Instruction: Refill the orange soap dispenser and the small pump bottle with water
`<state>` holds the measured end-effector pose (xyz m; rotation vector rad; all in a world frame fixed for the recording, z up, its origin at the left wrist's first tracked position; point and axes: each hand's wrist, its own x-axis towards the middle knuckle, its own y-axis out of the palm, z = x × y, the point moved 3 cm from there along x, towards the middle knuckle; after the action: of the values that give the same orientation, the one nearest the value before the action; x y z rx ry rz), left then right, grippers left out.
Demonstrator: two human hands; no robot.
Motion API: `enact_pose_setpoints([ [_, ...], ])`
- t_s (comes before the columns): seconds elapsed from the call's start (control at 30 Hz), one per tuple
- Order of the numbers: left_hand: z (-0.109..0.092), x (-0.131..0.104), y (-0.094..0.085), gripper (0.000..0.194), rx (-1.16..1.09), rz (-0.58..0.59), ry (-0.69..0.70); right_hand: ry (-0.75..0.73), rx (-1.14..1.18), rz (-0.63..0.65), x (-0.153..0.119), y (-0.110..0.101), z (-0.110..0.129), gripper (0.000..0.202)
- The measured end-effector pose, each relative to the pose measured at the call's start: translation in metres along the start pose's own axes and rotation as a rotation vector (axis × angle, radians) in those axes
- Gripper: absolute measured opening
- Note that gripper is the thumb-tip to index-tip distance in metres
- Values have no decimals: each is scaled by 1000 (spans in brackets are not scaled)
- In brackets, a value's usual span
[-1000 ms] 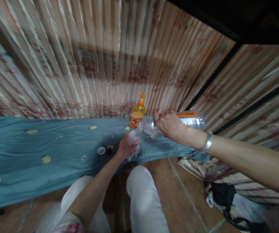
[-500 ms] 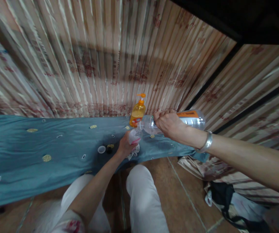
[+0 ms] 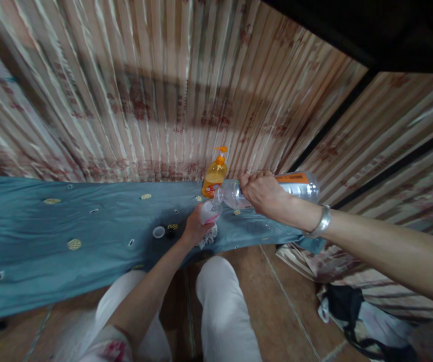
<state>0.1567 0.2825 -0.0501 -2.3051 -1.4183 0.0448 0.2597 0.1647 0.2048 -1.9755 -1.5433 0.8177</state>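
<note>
My left hand [image 3: 196, 226] is wrapped round a small clear bottle [image 3: 209, 212] with a pink mark, tilted to the right. Closed round a large clear bottle [image 3: 302, 187] with an orange and silver label is my right hand [image 3: 263, 192]. The large bottle lies nearly level, and its neck meets the mouth of the small one. Just behind the two necks stands an orange pump bottle [image 3: 214, 177]. A crumpled whitish cloth or tissue [image 3: 208, 236] is below my left hand, partly hidden by it.
A small white cap [image 3: 158, 232] and a dark round thing [image 3: 170, 233] rest on the blue cloth [image 3: 106, 216] left of my left hand. Pleated curtains [image 3: 156, 90] hang behind. A black and white bag or cloth [image 3: 346, 301] lies on the floor at the right.
</note>
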Motion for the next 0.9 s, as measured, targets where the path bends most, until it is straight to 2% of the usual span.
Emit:
enact_pose_setpoints([
  [0.9,-6,-1,-3,60,-12,-2,-12,-18,-12,16,1,0,1,50],
])
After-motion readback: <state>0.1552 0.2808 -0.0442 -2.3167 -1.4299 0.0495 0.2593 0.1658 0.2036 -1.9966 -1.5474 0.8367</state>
